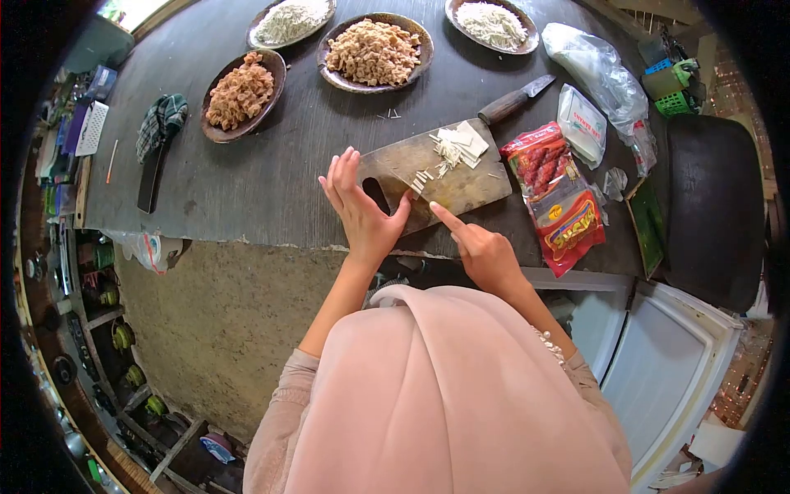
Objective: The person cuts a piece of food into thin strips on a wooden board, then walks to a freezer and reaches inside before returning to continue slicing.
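Observation:
A wooden cutting board [469, 191] lies near the table's front edge, with a dark handle hole at its left. My right hand [484, 251] is closed round a knife, index finger stretched along it; the thin blade [414, 188] points up and left, and the handle is hidden in my palm. My left hand [362, 204] stands open over the board's left end, fingers spread upward and thumb right at the blade. Short white strips [421, 179] lie beside the blade. Farther up are a pile of cut white sticks [448, 153] and flat white slices [467, 142].
Behind the board stand bowls of brown pieces [374, 53] [240, 95] and bowls of white strips [290, 20] [492, 25]. Right are another knife [517, 99], a red packet [555, 193], a white packet [582, 123] and a plastic bag [599, 70]. A phone [151, 177] and checked cloth [162, 123] lie left.

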`<state>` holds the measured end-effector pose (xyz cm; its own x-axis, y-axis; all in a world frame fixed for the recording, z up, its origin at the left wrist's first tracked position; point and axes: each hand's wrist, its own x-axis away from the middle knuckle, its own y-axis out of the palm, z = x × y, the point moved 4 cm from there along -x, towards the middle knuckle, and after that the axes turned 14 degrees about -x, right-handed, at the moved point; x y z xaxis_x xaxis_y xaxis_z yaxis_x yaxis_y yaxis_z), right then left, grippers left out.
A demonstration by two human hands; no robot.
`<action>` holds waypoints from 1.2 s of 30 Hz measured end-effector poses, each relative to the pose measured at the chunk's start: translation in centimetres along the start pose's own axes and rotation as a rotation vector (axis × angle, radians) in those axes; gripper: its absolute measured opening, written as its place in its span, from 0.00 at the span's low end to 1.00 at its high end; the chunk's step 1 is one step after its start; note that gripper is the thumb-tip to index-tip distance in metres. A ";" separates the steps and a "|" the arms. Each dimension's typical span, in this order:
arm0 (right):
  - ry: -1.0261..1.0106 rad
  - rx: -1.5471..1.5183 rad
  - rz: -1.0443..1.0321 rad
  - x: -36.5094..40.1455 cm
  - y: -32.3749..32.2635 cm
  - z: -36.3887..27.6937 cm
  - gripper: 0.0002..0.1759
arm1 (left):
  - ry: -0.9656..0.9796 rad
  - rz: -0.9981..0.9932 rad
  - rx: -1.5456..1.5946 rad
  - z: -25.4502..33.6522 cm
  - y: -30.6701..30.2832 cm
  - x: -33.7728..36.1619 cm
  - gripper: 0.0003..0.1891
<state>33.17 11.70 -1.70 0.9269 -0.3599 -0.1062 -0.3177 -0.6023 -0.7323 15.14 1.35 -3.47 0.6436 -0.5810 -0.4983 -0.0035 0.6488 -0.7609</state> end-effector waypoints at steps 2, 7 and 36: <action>-0.014 -0.021 0.015 -0.4 0.1 0.2 0.45 | 0.005 -0.001 -0.005 -0.1 0.0 0.1 0.57; -0.019 -0.042 0.033 -0.6 0.0 0.0 0.45 | 0.016 0.005 -0.015 0.0 0.0 -0.1 0.57; 0.025 -0.131 0.037 -1.1 0.7 -0.3 0.40 | 0.005 -0.003 0.026 -0.4 0.1 0.0 0.56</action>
<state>31.85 11.45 -1.92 0.9095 -0.3999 -0.1136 -0.3764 -0.6759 -0.6337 14.89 1.19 -3.70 0.6399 -0.5853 -0.4979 0.0182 0.6593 -0.7516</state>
